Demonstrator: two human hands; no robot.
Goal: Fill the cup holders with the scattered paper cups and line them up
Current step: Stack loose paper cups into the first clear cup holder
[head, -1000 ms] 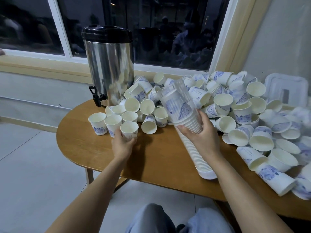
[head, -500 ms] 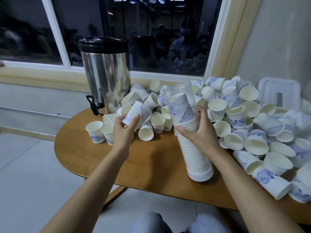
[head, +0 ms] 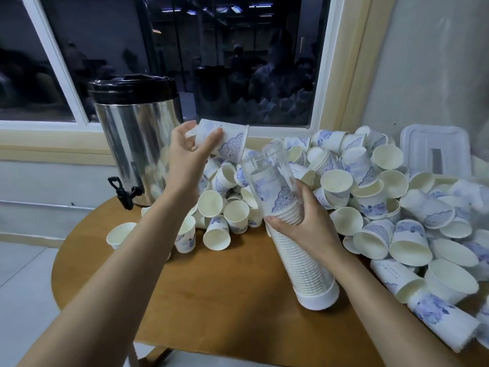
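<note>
above the round wooden table point(head: 211, 300), the left hand point(head: 189, 157) pinches one blue-printed white paper cup point(head: 229, 141) near the clear plastic cup holder point(head: 267, 176), gripped nearly full by the right hand point(head: 311, 229), while many scattered cups point(head: 375, 197) lie loose.

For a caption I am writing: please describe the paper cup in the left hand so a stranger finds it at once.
Find the steel urn beside the window. Just right of its black lid, the left hand holds one paper cup in the air. Unlike the heaped cups, it is off the table, sideways, mouth pointing right.
</note>
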